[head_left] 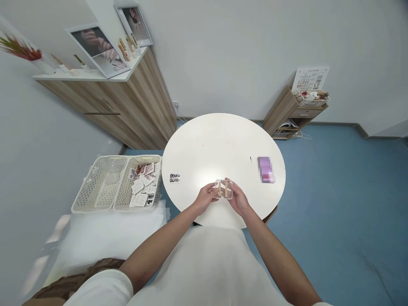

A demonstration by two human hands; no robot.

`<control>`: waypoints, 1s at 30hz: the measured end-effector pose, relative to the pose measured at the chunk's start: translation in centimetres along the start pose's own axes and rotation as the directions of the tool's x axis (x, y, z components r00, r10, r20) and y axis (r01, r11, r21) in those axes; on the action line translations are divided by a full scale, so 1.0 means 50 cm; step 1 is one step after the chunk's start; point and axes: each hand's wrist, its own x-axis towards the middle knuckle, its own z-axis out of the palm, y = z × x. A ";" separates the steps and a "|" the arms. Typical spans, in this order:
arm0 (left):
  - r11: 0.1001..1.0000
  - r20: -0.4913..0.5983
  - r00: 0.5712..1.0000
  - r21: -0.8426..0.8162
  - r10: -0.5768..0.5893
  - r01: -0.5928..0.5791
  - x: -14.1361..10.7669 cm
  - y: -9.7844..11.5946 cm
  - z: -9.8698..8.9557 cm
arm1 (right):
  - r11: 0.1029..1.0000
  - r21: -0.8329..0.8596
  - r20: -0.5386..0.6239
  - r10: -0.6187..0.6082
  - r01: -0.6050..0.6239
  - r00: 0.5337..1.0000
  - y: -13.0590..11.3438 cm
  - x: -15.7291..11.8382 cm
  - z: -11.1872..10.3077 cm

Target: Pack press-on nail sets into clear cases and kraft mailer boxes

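Observation:
A small clear plastic box (224, 189) with two tan strips on it is held over the near part of the white oval table (219, 131). My left hand (205, 199) grips its left side, thumb and fingers closed on the edge. On the right side, my right hand (238, 199) holds the same box with its fingers around the edge. A card of dark nail tips (174, 178) lies on the table to the left. To the right lies a blurred purple packet (265, 169), with a tiny dark item (250, 159) beside it.
Left of the table stand a white basket full of cards and packets (142, 187) and another basket (98, 187) with clear boxes. A wooden cabinet (137, 102) is behind left, a small shelf unit (280, 108) behind right.

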 end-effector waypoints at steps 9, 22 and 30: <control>0.996 -0.041 0.998 -0.071 -0.048 0.045 0.002 -0.009 -0.015 | 0.936 -0.348 -0.169 -0.116 0.051 0.979 0.021 0.015 -0.020; 0.993 0.048 0.997 0.098 0.065 -0.070 0.013 0.001 -0.036 | 0.849 -0.518 -0.093 -0.178 0.105 0.980 0.003 -0.012 -0.019; 0.995 -0.020 0.996 0.044 0.085 -0.084 0.020 0.004 -0.041 | 0.860 -0.472 0.084 -0.174 0.193 0.981 -0.023 -0.029 -0.021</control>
